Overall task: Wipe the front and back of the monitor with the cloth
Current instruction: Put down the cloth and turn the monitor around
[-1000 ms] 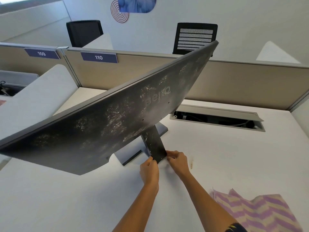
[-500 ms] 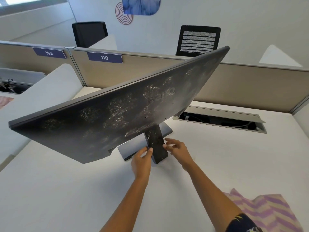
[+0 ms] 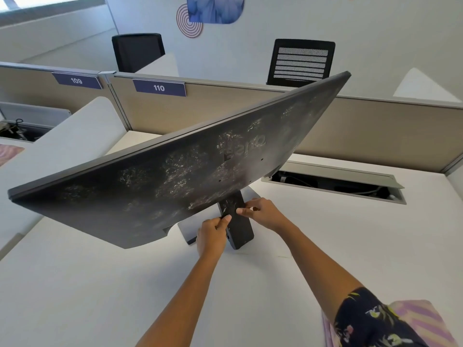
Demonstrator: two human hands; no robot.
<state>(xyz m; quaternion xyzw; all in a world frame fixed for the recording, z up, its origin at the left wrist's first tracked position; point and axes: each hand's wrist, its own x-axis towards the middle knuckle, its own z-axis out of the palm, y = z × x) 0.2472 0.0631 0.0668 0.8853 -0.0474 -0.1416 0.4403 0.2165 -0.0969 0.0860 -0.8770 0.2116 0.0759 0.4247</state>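
cloth point(image 3: 413, 319): pink-and-white zigzag, lying on the desk at 5 o'clock, part hidden behind the right sleeve. Neither hand has it.
desk point(image 3: 75, 284): white, bare in front of the monitor.
left hand point(image 3: 212, 234): curled round the left edge of the stand neck, thumb laid on its rear face. Closed grip on the neck.
right hand point(image 3: 260, 211): at 12 o'clock, fingers wrapped round the right edge of the neck, thumb pressed on the back. Closed on it too.
stand neck point(image 3: 238, 226): dark, dusty, upright on the grey base plate point(image 3: 186, 232).
monitor point(image 3: 160, 186): back panel faces the camera, turned at an angle, near corner toward 9 o'clock, far corner toward 1 o'clock. Pale dust patches all across it, thickest round the logo.
step: looks like positioning the monitor by its stand; wiping of this back panel not started.
how: keep both grips low on the neck, pivot the base flat on the desk, don't tip the panel. Then free one hand for the cloth, steady with the other.
cable tray point(image 3: 335, 181): open slot at 1 o'clock, near the base plate; keep it clear.
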